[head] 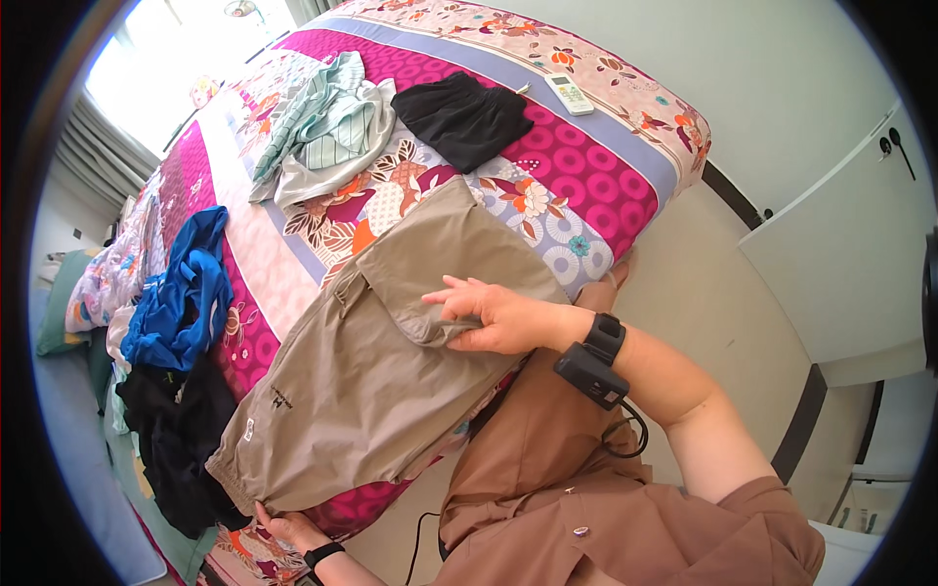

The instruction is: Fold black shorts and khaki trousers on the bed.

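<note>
A pair of khaki trousers (pixel 330 388) lies on the patterned bedspread (pixel 579 176), with one leg end folded back over the rest. My right hand (pixel 487 315) rests at the folded leg's edge, thumb against the cloth and the other fingers spread; whether it pinches the fabric I cannot tell. At the elastic waistband, near the bed's front edge, my left hand (pixel 289 527) has its thumb on top of the cloth and its fingers partly beneath, holding the waistband corner.
Black shorts (pixel 465 121) and a striped light-green garment (pixel 330 124) lie beyond the trousers. A white remote control (pixel 569 94) is further right. Blue clothing (pixel 179 293) and a black garment (pixel 176 439) lie at the left. A cable (pixel 419 542) hangs near my legs.
</note>
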{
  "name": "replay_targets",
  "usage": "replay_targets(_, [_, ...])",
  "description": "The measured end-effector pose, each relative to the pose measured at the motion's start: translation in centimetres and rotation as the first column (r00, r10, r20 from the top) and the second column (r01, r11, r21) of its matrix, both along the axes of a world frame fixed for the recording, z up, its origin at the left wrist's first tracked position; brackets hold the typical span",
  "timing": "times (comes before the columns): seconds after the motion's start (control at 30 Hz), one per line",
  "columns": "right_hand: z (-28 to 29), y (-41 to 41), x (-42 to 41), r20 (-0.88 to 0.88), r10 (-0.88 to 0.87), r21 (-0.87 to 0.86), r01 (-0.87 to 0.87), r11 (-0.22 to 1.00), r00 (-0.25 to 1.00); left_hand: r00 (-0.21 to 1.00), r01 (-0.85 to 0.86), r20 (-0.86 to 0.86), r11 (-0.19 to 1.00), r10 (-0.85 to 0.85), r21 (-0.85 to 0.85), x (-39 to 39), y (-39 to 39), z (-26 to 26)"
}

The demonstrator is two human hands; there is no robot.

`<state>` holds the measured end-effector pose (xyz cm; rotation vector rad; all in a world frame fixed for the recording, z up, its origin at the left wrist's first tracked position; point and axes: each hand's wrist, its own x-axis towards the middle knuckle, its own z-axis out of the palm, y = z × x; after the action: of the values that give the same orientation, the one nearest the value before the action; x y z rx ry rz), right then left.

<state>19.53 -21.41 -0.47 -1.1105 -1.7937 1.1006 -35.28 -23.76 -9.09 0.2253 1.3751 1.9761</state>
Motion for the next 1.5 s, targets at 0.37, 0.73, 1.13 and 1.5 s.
replay_targets(0.37, [-0.1, -2.5, 0.6, 0.394, 0.076, -0.052, -0.06, 0.997, 0.916, 0.986, 0.08, -0.13, 0.982, -0.103, -0.169, -0.4, 0.6, 0.1])
replay_targets(0.73, [-2.4, -3.6, 4.2, 0.313, -0.857, 0.113, 0.88, 0.461, 0.409, -0.101, -0.095, -0.961, 0.964, -0.259, -0.25, 11.5, 9.1, 12.2])
replay_targets(1.13, [-3.0, -4.6, 6.3, 0.447, -0.741, -0.199, 0.864, 0.463, 0.5, -0.414, 0.553, -0.686, 0.433, -0.599, -0.712, 49.0, 22.8, 11.0])
replay_targets(1.5, [-3.4, -5.1, 7.6, 0.289, -0.743, -0.298, 0.795, 0.529, 0.603, -0.352, 0.455, -0.57, 0.397, -0.742, -0.797, 54.2, 25.1, 7.8])
